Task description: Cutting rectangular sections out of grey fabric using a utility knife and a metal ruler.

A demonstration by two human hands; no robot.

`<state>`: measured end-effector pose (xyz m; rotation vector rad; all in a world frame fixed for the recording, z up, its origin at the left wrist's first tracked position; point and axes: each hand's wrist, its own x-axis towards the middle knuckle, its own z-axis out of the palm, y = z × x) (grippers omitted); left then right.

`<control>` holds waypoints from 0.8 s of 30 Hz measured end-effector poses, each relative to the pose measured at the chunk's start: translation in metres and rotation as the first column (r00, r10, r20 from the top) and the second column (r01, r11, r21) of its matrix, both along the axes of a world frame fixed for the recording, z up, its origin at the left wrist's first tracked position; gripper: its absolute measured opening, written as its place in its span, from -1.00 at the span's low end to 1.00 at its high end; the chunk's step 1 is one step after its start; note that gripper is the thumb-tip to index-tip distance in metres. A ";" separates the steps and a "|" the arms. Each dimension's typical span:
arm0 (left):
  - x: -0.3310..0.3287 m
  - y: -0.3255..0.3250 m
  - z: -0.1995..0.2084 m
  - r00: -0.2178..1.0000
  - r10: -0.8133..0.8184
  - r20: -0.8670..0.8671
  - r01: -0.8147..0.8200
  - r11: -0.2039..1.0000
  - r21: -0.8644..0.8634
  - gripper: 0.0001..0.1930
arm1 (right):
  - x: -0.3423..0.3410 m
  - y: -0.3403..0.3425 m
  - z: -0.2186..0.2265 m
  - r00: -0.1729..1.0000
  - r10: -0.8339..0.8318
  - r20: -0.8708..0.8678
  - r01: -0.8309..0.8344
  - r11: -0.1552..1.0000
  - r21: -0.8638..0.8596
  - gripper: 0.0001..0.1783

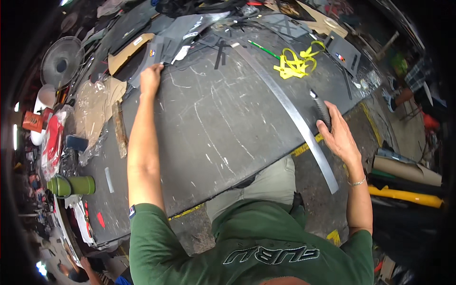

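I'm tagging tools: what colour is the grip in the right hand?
The grip in the right hand is black; head view.

The strip (288,103) looks like smooth, shiny metal, the knife handle (323,113) ridged, the tabletop (180,137) matt and scratched

Through my remote view, I had the left arm (144,152) stretched nearly straight toward the upper left, the left hand (150,78) with fingers bent. At the right, I held the right forearm (359,206) raised, the right hand (339,135) curled in a grip.
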<state>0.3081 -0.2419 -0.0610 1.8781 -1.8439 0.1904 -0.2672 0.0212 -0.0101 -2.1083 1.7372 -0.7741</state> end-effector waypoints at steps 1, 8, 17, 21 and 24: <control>0.005 0.003 0.003 1.000 0.023 -0.017 -0.024 0.998 -0.050 -0.67 | 0.000 0.004 -0.002 0.997 -0.002 0.079 0.003 1.000 -0.009 -0.53; 0.022 0.079 0.035 0.809 -0.224 -0.543 0.178 0.974 -0.138 -0.88 | -0.032 0.042 -0.043 0.993 -0.082 0.079 0.074 0.992 0.101 -0.72; -0.023 0.215 0.039 0.978 -0.136 -0.161 0.179 0.938 0.295 -0.62 | -0.021 0.074 -0.030 0.983 -0.124 0.137 0.085 0.962 0.259 -0.55; -0.066 0.191 0.021 0.994 -0.003 -0.107 0.022 0.985 0.169 -0.38 | -0.003 0.073 -0.029 0.990 -0.099 0.096 0.073 0.966 0.250 -0.46; -0.103 0.171 0.019 0.997 0.073 -0.031 -0.061 0.956 0.285 -0.09 | -0.005 0.081 -0.034 0.994 -0.093 0.057 0.078 0.971 0.225 -0.42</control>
